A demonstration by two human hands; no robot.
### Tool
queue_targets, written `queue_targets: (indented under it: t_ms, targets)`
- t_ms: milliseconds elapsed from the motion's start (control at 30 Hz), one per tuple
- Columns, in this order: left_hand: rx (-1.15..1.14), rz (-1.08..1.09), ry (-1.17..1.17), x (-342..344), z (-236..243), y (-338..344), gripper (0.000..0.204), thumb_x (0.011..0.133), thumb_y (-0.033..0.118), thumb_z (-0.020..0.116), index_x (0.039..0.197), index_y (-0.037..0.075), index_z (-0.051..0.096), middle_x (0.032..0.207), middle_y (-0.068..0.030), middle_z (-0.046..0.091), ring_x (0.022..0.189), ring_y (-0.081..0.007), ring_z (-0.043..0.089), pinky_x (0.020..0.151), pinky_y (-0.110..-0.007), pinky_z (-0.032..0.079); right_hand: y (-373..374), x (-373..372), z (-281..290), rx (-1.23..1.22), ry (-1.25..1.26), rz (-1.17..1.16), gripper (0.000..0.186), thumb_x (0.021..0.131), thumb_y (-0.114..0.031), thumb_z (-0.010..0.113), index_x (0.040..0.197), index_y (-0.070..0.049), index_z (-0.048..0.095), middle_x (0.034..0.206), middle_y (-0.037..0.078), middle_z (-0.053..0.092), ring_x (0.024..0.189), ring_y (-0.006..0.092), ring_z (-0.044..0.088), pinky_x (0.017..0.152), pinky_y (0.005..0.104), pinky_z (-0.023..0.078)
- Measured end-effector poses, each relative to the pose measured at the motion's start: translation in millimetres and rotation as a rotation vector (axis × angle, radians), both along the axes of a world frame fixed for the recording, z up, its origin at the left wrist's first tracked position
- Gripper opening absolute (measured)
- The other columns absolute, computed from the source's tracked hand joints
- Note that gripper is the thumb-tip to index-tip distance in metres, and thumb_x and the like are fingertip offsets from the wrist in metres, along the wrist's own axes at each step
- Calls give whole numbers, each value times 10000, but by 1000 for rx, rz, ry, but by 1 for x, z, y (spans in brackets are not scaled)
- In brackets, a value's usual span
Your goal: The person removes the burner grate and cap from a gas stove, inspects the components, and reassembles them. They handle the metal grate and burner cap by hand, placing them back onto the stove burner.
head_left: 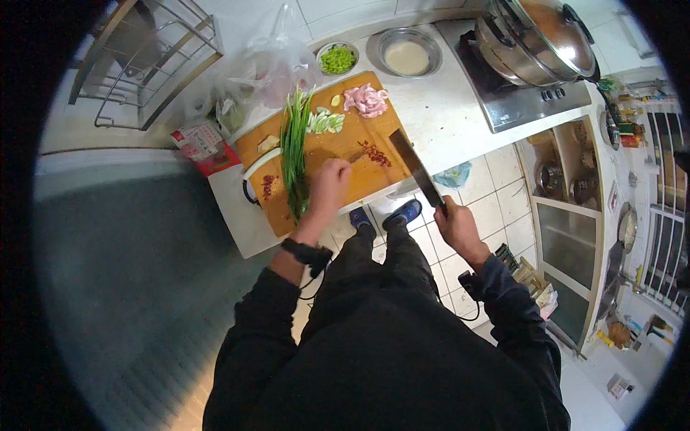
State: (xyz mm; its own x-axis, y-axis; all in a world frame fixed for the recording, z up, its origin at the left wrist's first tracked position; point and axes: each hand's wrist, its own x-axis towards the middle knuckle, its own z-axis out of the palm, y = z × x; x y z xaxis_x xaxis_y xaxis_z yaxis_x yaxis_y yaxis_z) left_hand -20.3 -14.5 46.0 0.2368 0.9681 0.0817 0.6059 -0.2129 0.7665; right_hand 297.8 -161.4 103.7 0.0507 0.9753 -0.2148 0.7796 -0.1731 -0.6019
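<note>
My right hand [460, 228] grips the handle of a cleaver [420, 171], whose blade slants up over the right edge of a wooden cutting board [336, 148]. Above the board's near part, my left hand [328, 188] has its fingers curled together; whether anything is in them is hidden. Just left of it lies a long bunch of green chives or scallions [292, 133]. Chopped red chili [376, 154] sits to its right, and a second small chili pile [269, 187] lies at the board's left. Sliced scallion [325, 121] and pale pink meat pieces [366, 100] are farther back.
Behind the board stand a bowl of chopped greens [338, 59] and a metal bowl of pale liquid [407, 56]. Plastic bags [269, 68] and a red-white package [204, 146] are at left. A steel pot [532, 43] sits on the stove [514, 108] at right.
</note>
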Motion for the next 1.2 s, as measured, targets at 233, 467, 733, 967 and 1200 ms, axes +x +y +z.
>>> queue_targets:
  t_ms: [233,467,733,967,1200]
  targets:
    - [-149,82,-5,53,-43,3,123,892,75,759,1005,26,754,947,-195,724,919,-405,708,809,-456,568,1,-24,13,-51,25,108,195,977,-178,655,1045,-11,581,749,269,670,737,497,672,659,580,528]
    - [102,60,16,38,-19,-7,100,883,22,762,982,11,756,972,-167,716,909,-388,704,797,-457,565,13,-34,12,-113,-18,163,261,972,-200,646,1139,-11,579,846,268,705,815,495,694,720,606,556]
    - [148,24,11,39,-28,-6,123,863,14,774,986,22,778,977,-146,705,938,-375,691,812,-456,562,17,-44,9,-182,-75,210,313,948,-215,647,1171,-6,585,833,266,708,807,485,704,698,603,569]
    - [92,9,62,39,-38,1,94,827,36,791,918,18,784,969,-155,712,925,-382,696,821,-459,570,15,-45,1,-229,-62,220,299,956,-201,638,1184,-16,579,850,275,712,809,478,708,708,593,567]
    - [109,1,83,41,-33,3,96,817,26,773,907,-5,775,974,-195,715,908,-405,698,804,-462,574,21,-61,-22,-144,6,186,218,986,-171,605,1117,-3,558,807,279,698,799,499,694,711,595,547]
